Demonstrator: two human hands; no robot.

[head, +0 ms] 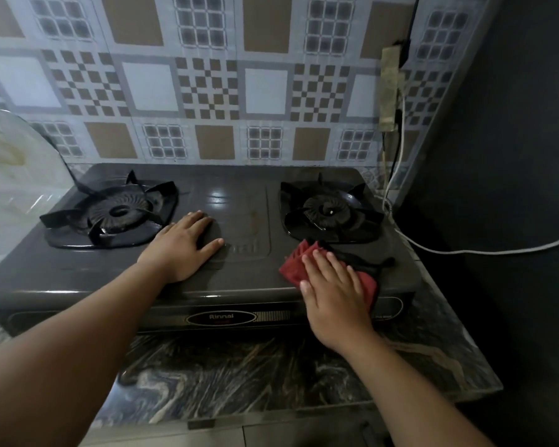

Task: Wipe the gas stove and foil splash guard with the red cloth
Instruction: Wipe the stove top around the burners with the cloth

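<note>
Two hands are on the gas stove (239, 204) now. Your right hand (333, 295) lies flat on the red cloth (296, 264), with the fingers straight and spread, so this grip is open and only presses the cloth down; it does not clench it. The cloth is on the front right part of the stove top, just in front of the right burner (328, 212) and near the front edge. Your left hand (183, 245) is also open, palm down on the bare middle panel beside the left burner (115, 214), and I think it steadies the stove.

For this step, I would keep the palm wide on the cloth and push in long, overlapping strokes, so that no strip of the top is missed. Press evenly, and let the left hand hold the stove so it does not slide on the table (271, 375). Near the burner, go around the pan support and do not catch the cloth on its prongs. The middle panel seems to have a dull stain, so it may need more passes.

Some things are hard to see. The foil splash guard (17, 175) stands at the left and is cut off by the picture edge, and it is blurred, so I cannot judge how dirty it is. The knobs on the stove front are not clearly visible. Part of the cloth is hidden under your hand. A white cable (465, 251) lies beside the stove at the right; keep the cloth away from it.
</note>
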